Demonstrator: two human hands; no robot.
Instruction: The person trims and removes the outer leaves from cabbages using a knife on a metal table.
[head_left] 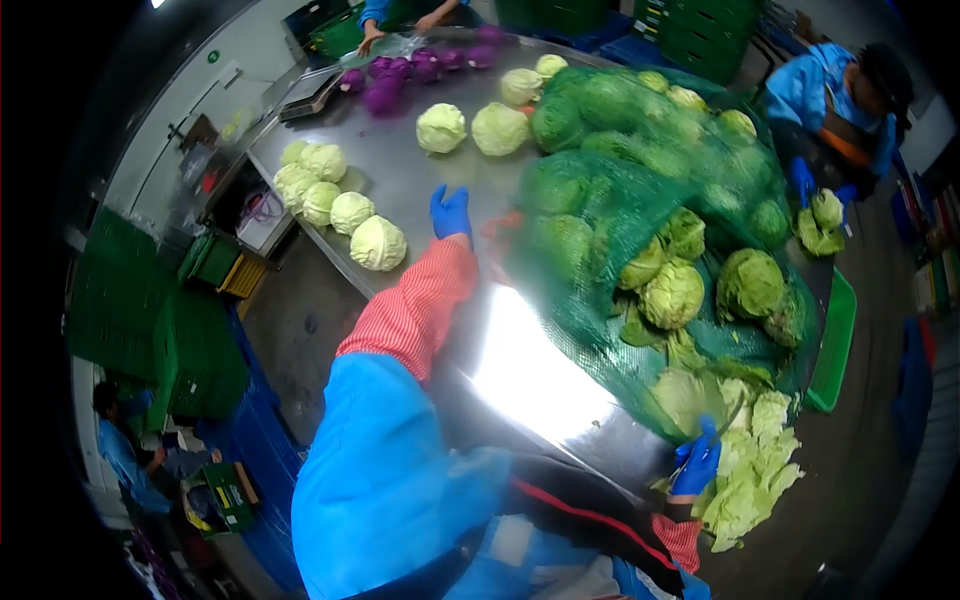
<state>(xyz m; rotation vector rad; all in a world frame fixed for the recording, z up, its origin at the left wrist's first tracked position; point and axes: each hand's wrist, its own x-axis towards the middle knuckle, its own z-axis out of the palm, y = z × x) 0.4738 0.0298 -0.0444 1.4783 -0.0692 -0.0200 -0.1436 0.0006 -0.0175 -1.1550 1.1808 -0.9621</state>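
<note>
My left hand (452,212), in a blue glove, stretches out over the metal table with thumb and fingers apart and nothing in it. Nearest to it are a trimmed cabbage (378,243) at the table's left edge and another cabbage (441,128) farther back. My right hand (699,460), also gloved in blue, is low at the right beside loose cabbage leaves (755,465). Its fingers look curled closed; what they hold, if anything, is hidden. Just above it lies a pale, blurred cabbage (683,398). Untrimmed cabbages (671,294) sit in the opening of a green net bag (600,190).
Purple cabbages (426,65) and a scale (310,94) stand at the table's far end, near a co-worker's hands (371,38). Another person (835,105) holds a cabbage at the right. Green crates (200,350) are stacked left; a green basket (833,340) stands right.
</note>
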